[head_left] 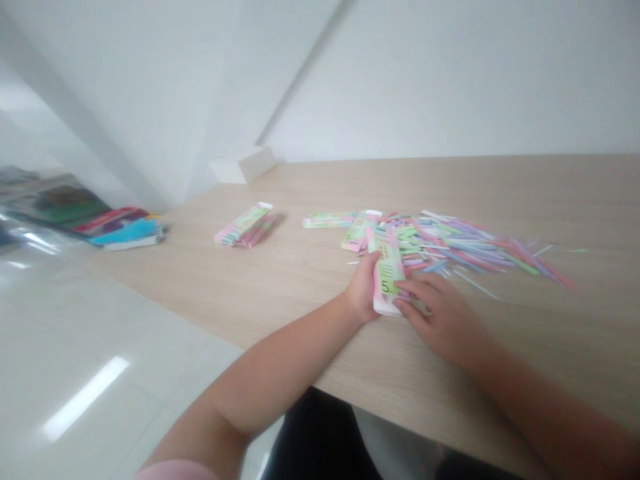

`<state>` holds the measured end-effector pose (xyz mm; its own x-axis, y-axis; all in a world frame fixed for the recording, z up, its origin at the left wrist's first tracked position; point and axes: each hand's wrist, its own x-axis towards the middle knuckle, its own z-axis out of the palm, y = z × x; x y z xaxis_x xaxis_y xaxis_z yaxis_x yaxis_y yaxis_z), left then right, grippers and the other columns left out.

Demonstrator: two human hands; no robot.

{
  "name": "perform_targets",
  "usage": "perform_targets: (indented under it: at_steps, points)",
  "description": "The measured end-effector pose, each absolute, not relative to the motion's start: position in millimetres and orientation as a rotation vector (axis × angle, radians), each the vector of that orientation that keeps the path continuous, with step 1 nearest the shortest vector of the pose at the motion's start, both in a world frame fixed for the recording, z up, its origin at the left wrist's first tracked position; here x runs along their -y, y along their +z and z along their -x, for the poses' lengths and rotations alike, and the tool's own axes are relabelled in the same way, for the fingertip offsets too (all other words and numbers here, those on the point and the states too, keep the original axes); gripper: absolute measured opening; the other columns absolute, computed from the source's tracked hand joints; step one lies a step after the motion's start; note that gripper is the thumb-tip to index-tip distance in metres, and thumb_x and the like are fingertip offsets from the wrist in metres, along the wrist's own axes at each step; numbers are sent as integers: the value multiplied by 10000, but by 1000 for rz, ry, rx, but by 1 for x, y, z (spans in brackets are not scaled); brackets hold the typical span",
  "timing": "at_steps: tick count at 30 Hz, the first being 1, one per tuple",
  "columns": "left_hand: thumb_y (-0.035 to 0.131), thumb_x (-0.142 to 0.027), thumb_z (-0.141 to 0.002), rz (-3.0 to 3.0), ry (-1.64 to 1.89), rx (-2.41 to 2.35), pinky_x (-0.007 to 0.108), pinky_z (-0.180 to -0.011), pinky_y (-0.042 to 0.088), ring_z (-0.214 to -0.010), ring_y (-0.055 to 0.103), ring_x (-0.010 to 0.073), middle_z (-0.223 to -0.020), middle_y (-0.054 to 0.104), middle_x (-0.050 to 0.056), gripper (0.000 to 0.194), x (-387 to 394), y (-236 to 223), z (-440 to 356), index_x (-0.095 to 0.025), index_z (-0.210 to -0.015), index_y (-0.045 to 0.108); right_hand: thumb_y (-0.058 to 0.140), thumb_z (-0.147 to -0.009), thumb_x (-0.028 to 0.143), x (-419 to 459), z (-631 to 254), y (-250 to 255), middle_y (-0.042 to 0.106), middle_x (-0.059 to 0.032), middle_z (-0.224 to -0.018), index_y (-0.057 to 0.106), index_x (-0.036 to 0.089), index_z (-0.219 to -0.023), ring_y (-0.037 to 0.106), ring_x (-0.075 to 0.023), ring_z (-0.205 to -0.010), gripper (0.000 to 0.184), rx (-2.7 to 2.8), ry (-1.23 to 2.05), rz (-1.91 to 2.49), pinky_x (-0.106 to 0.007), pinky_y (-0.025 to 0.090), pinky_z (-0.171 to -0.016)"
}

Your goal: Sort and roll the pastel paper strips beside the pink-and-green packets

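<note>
The left hand (363, 288) curls around a pastel-strip bundle (387, 270); the right hand's (443, 323) slightly spread fingers (413, 293) press it, beside a heap of loose strips (465, 247).

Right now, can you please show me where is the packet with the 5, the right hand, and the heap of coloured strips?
Packet with the 5 (387, 270): head view, on its green printed face.
Right hand (443, 323): head view, on the back of the hand.
Heap of coloured strips (465, 247): head view, on its middle.

Left hand (363, 287) grips a pink-green paper packet (387, 273) marked 5; right hand (440, 320) touches it, just beside the pastel paper strip pile (475, 250) on the wood-laminate table (550, 187).
</note>
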<state>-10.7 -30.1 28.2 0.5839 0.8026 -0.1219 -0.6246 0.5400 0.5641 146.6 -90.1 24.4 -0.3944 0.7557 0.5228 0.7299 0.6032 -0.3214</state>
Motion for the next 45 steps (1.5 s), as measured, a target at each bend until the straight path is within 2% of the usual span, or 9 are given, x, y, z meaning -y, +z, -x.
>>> perform_targets:
  at_steps: [5,9,15,17,21,28,31,39,45]
  points:
    - [318,-709,-998,-600,892,-377,322,-762,560,-823,720,235,-950,743,139,758,26,15,6,-107,-1282,681,694,-932,457,89,-145,25,677,-127,-1138,657,217,-1057,647,-347,-1107,273,2211,-44,1117,-495,535,-948]
    - [293,-679,-1024,-624,890,-357,316,-727,552,-729,698,206,-974,752,139,741,28,9,2,-111,-1320,665,648,-966,433,87,-145,22,700,-128,-1094,656,211,-1021,667,-332,-1051,229,2185,-149,1117,-481,549,-898]
    - [254,-635,-1044,-571,872,-386,363,-824,561,-874,732,265,-1017,759,166,729,30,26,4,-100,-1346,648,623,-987,445,85,-149,24,730,-87,-1068,676,229,-1090,708,-291,-935,245,2173,-83,1224,-428,566,-769]
    - [253,-633,-1043,-519,878,-419,376,-829,565,-844,727,268,-929,750,160,730,25,36,12,-82,-1273,673,608,-999,416,84,-152,25,739,-78,-1116,667,249,-1164,719,-287,-978,242,2158,-52,1194,-416,571,-773]
    - [291,-689,-1015,-392,983,-448,340,-735,565,-716,686,223,-773,691,114,719,12,51,24,-94,-1040,694,613,-999,339,82,-156,26,713,-95,-1228,631,258,-1241,688,-294,-1133,256,2146,-103,978,-448,562,-943]
    - [305,-742,-986,-219,1131,-396,335,-761,578,-752,676,210,-784,661,101,714,24,46,1,-126,-922,662,604,-1002,216,85,-154,26,724,-94,-1135,651,230,-1201,692,-265,-1060,206,2122,-323,967,-417,560,-947]
    - [310,-730,-990,-208,1139,-430,357,-775,590,-756,684,222,-802,672,107,708,31,45,-4,-126,-1000,681,572,-1015,201,86,-154,28,732,-95,-1129,667,220,-1207,692,-270,-1056,216,2180,-382,1004,-421,554,-933]
    - [294,-663,-1028,-289,1140,-485,292,-603,558,-660,674,194,-840,720,114,694,32,38,-6,-110,-1171,687,585,-1014,217,82,-156,24,740,-70,-1063,707,236,-1143,686,-254,-1002,179,2120,-230,1054,-417,539,-902]
    - [299,-697,-1014,-355,1131,-471,278,-617,566,-708,703,198,-922,747,136,737,32,33,-12,-111,-1225,693,634,-989,218,82,-155,26,740,-53,-998,709,247,-1068,676,-251,-954,113,2095,-246,948,-424,516,-882]
